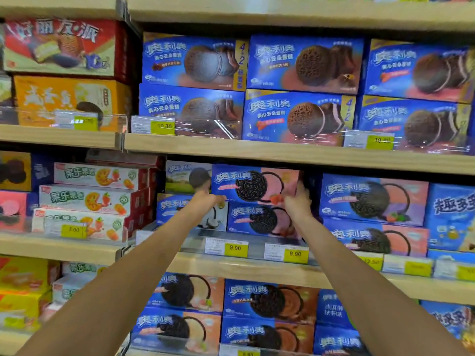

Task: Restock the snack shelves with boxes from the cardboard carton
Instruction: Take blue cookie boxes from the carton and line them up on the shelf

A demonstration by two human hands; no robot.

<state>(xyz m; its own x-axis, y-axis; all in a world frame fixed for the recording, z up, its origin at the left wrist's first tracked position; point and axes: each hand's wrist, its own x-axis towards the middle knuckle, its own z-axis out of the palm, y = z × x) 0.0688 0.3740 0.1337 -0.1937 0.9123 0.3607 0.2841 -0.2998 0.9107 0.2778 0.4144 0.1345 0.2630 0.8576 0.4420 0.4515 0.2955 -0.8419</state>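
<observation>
A blue and pink Oreo box (253, 185) lies on top of a matching box (259, 220) on the middle shelf (257, 265). Both my arms reach up to it. My left hand (205, 197) grips the box's lower left corner. My right hand (297, 199) holds its right end, fingers curled round the edge. The cardboard carton is out of view.
More blue Oreo boxes fill the shelves above (300, 65), right (372, 199) and below (267, 299). White and red fruit-snack boxes (95, 199) stack at the left. Yellow price tags (235, 249) line the shelf edges. A dark gap opens right of the held box.
</observation>
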